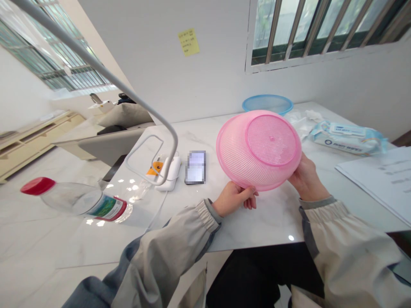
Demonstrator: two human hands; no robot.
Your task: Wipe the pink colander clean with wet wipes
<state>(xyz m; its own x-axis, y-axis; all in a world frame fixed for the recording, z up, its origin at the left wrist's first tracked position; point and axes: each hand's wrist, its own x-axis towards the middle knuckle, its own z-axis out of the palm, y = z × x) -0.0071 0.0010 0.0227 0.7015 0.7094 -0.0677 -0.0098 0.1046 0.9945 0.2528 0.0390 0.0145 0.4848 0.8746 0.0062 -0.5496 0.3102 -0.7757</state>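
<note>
A pink mesh colander [233, 149] is held tilted above the table's front part, its round base turned up toward me. My left hand [236, 198] grips the near rim, thumb on top and fingers curled below. At the right side, my right hand [306, 179] holds the colander too; its fingers are mostly hidden behind the mesh. Behind the colander lies a round blue basket or colander [268, 104], partly covered by it. The colander looks empty, though its inside faces away from me.
A water bottle [105, 206] with a red cap stands left on the white marbled table [195, 226]. A phone [195, 167], a white power strip [170, 173] and a lamp arm [170, 132] sit left of centre. Right are a wipes pack [348, 139] and paper sheets [382, 177].
</note>
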